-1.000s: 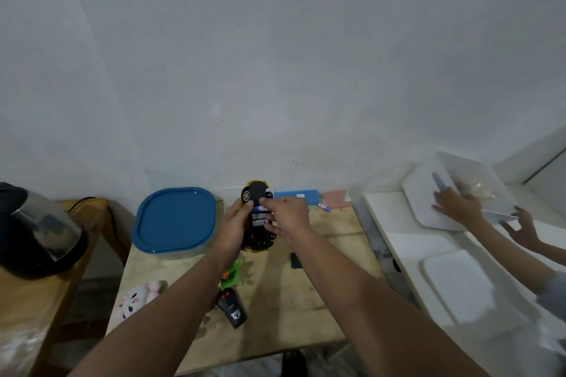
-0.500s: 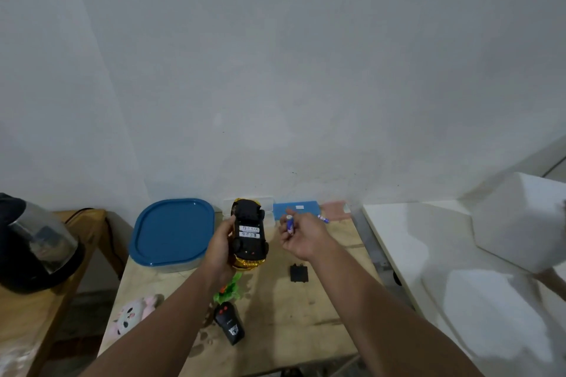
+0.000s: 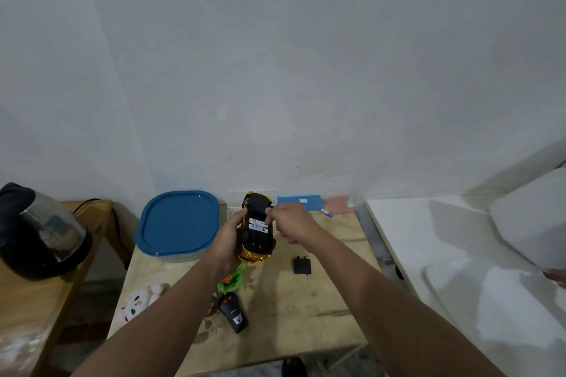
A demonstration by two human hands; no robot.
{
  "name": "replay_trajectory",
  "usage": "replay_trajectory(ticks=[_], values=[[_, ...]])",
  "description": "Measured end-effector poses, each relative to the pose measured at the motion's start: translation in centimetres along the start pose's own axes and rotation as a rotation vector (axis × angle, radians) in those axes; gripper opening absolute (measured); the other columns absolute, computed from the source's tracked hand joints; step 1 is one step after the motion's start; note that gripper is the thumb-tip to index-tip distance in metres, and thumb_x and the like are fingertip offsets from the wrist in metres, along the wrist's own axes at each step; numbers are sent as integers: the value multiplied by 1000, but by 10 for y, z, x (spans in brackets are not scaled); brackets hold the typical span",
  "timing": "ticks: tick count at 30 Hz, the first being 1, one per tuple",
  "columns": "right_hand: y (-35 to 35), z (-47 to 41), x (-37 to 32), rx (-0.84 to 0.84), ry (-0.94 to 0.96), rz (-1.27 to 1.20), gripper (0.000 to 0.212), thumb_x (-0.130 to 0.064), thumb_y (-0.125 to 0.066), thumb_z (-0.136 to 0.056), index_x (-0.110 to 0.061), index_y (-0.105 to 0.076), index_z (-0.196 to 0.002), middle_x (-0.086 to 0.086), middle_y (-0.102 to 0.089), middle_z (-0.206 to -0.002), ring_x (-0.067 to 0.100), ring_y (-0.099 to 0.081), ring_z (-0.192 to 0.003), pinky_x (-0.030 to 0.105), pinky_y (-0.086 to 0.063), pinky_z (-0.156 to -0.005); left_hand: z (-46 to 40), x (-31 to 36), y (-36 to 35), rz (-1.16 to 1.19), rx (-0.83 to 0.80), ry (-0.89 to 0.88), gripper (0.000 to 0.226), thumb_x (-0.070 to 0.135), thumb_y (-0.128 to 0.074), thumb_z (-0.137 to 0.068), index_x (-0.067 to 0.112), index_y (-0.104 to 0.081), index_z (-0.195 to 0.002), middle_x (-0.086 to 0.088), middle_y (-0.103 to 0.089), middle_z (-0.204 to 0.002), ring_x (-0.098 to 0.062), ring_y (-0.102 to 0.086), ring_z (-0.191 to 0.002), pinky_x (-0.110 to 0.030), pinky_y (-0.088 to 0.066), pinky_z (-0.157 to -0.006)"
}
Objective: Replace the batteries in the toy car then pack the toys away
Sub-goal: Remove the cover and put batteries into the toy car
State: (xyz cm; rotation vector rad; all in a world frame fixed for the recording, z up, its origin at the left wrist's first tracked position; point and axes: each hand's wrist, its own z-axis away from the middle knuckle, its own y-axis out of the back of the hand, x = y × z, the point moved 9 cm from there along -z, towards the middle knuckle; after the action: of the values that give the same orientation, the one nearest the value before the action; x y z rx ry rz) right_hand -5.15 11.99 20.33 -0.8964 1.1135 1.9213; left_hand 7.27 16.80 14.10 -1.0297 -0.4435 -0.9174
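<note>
Toy car [image 3: 256, 231], underside up, above the wooden table [image 3: 321, 300]; blue-lidded container [image 3: 177, 222] left, black cover [image 3: 301, 265] right, remote [image 3: 233, 312] nearer. Left hand [image 3: 228, 236] grips it; right hand's [image 3: 291, 220] curled fingertips reach its battery bay.

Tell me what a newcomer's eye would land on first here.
First, the yellow-and-black toy car, held belly-up over the middle of the wooden table by the left hand, while the right hand reaches its fingers to the open battery bay. Next, the big blue-lidded container at the table's back left, and the black kettle on the side stand.
</note>
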Motion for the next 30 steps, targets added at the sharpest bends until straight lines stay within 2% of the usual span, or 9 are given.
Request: replay_trajectory(ticks=[2,3,6,10,13,16,22,26,30], values=[[-3,0,-16,38,230,262,13,-29,-65,-92,-25,-73,-83,-10,-64,-74,12,-62,-74,33,-54,-68,2,-1,-3,-27,-25,10,49,47,-46,-106,9,-67,-130,-17,-78,-106,-30,-76,-89,-42,-56,-83],[-7,2,-20,34,310,342,7,-28,-66,-90,-28,-72,-88,-13,-66,-77,12,-64,-79,35,-57,-75,3,-1,-5,-36,-37,15,50,48,-45,-106,10,-68,-129,-17,-77,-110,-29,-76,-92,-41,-56,-83],[-16,8,-25,18,474,438,10,-28,-65,-92,-32,-69,-100,-9,-67,-82,12,-64,-82,37,-57,-76,5,-1,-8,-29,-53,27,50,48,-48,-106,9,-69,-130,-17,-76,-115,-29,-76,-97,-41,-58,-81],[-20,13,-32,64,650,616,16,-33,-61,-95,-34,-65,-111,-9,-63,-109,14,-62,-96,33,-53,-79,5,-4,-5,-65,-43,54,47,44,-50,-106,7,-69,-127,-16,-77,-102,-30,-76,-87,-41,-58,-72],[-24,16,-31,49,755,788,18,-27,-54,-96,-31,-61,-112,-7,-62,-106,17,-61,-90,37,-53,-71,5,-8,-1,-102,-18,75,44,42,-54,-104,6,-70,-122,-15,-77,-95,-28,-76,-79,-37,-59,-65],[-28,16,-31,18,785,871,19,-19,-50,-94,-28,-58,-109,-5,-63,-100,20,-60,-82,42,-53,-65,3,-14,5,-154,6,105,47,44,-58,-101,5,-70,-125,-15,-77,-97,-29,-74,-79,-38,-58,-67],[-40,18,-19,-51,854,995,17,-18,-51,-94,-15,-64,-104,5,-60,-102,30,-59,-74,35,-38,-58,-2,-9,17,-96,33,120,46,42,-54,-105,4,-68,-127,-17,-77,-93,-29,-75,-75,-37,-59,-63],[-33,19,-19,20,795,828,32,-17,-50,-91,-26,-55,-121,0,-66,-102,24,-62,-79,37,-48,-63,-1,-4,19,-110,25,154,46,41,-53,-105,3,-68,-125,-16,-76,-92,-29,-74,-73,-35,-59,-61],[-31,20,-20,14,779,832,45,-20,-47,-92,-35,-49,-134,-2,-69,-108,22,-65,-87,41,-54,-71,-1,-7,15,-105,7,178,43,41,-51,-106,5,-71,-120,-16,-77,-92,-29,-75,-73,-35,-60,-62]])
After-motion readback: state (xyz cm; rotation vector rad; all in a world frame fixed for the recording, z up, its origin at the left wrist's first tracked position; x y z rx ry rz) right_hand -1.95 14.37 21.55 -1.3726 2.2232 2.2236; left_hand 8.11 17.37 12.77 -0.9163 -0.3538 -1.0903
